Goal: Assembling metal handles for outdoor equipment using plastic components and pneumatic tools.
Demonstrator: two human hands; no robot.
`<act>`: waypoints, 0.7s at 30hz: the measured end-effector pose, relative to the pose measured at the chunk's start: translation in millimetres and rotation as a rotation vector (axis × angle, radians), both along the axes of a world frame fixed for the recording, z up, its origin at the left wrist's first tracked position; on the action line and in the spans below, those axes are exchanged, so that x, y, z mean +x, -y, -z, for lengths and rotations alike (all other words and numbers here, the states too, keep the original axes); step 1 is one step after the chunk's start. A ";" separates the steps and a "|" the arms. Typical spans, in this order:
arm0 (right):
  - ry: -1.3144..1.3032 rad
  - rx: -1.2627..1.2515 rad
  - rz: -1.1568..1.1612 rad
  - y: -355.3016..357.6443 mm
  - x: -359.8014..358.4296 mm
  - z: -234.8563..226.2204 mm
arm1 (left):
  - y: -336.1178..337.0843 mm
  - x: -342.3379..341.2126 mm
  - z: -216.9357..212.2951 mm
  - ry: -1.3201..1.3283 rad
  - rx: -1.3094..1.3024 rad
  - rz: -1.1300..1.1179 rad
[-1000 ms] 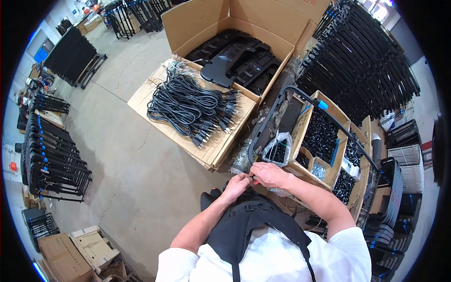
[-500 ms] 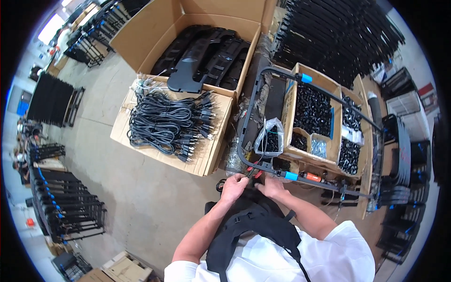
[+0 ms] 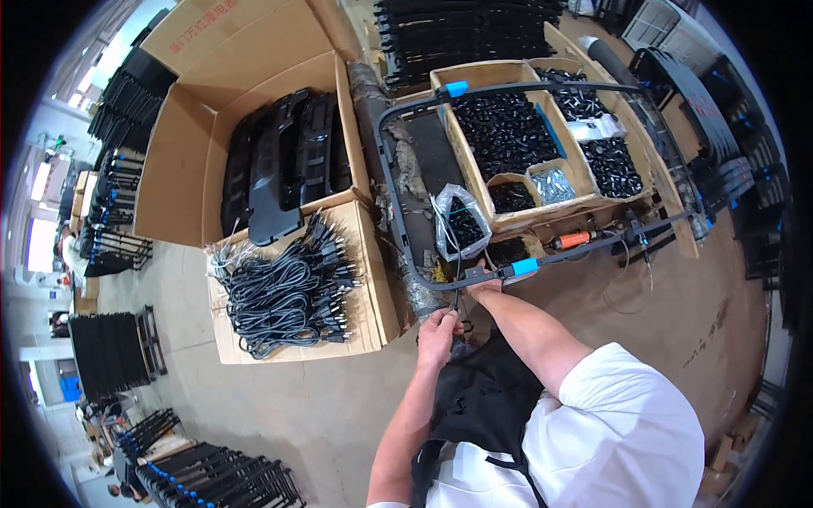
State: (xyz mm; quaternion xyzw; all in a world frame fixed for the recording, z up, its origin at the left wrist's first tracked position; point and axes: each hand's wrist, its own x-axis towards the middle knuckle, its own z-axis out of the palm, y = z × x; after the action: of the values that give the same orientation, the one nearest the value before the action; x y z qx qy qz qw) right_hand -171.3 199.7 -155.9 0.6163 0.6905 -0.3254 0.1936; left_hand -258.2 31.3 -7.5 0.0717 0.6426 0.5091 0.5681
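Observation:
A black tube frame (image 3: 385, 182) with bright blue bands lies across the workbench, its near rail close to me. My left hand (image 3: 439, 332) is closed just below that rail. Its fingers pinch a thin black cord (image 3: 458, 298) that hangs down from the rail. My right hand (image 3: 484, 284) grips the rail beside a small black bracket, left of a blue band (image 3: 524, 267). Its fingertips are partly hidden by the rail. A dark loop shows beside my left fingers, too small to make out.
A clear plastic bag of black parts (image 3: 461, 224) lies inside the frame, next to a divided wooden tray (image 3: 500, 222) of small black pieces. Bundled power cords (image 3: 284, 292) lie on a cardboard box (image 3: 373, 292) at left. Behind stands an open carton (image 3: 182, 161) of black panels.
My view has swung, shifting the bench and boxes. My hands have moved apart: the right has risen to the rail, the left stays below. The red-handled tool between them no longer shows.

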 end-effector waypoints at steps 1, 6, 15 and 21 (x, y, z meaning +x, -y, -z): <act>-0.004 0.002 0.011 7.8 1.3 -11.6 | 3.9 -2.6 2.0 -0.004 0.002 0.011; -0.087 -0.101 -0.090 34.5 41.5 -51.0 | 5.6 -3.5 6.6 0.066 0.048 -0.022; -0.475 -0.099 0.092 108.4 130.6 -149.0 | -3.9 13.6 14.2 0.102 0.069 -0.114; -0.538 0.015 -0.096 106.0 127.4 -154.0 | -11.6 25.3 7.9 0.064 0.042 -0.138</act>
State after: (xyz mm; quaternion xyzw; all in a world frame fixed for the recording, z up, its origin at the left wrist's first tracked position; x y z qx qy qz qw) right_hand -43.9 93.6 -1.9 0.4757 0.7479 -0.4629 0.0136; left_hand -232.9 42.9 -15.4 0.0226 0.6167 0.5624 0.5504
